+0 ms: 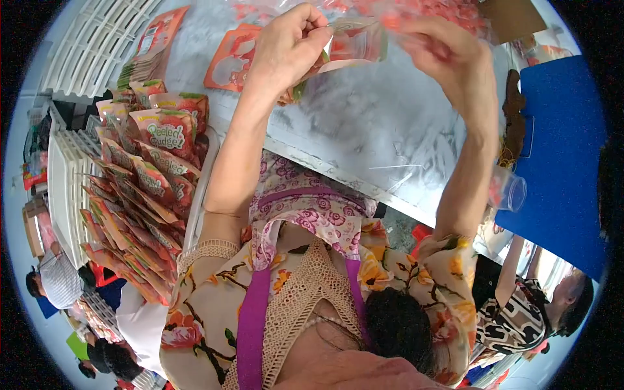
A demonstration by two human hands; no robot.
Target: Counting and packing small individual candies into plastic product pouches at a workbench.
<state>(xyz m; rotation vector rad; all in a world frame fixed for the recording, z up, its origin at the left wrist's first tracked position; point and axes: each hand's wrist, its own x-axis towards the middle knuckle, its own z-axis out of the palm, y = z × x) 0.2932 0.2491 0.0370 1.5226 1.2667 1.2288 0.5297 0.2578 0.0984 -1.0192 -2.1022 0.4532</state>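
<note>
My left hand (pixel 286 52) is closed in a pinch on the edge of a packaging pouch (pixel 356 44) with a see-through panel. The pouch is held above the pale tabletop and stretches rightward from my fingers. By its right end is my right hand (pixel 448 55), its fingers smeared by motion. Something reddish shows at those fingertips, too blurred to name. Beneath my left wrist, flat orange-red pouches (pixel 227 62) lie on the table, partly hidden by the hand.
Filled pouches (pixel 146 169) stand in rows in a white crate (pixel 209 153) at left. More pouches (pixel 153 49) lie farther back, beside white plastic racks (pixel 97 42). Red wrapped pieces (pixel 448 13) cover the far table. A clear cup (pixel 513 193) and a blue panel (pixel 559 149) are right.
</note>
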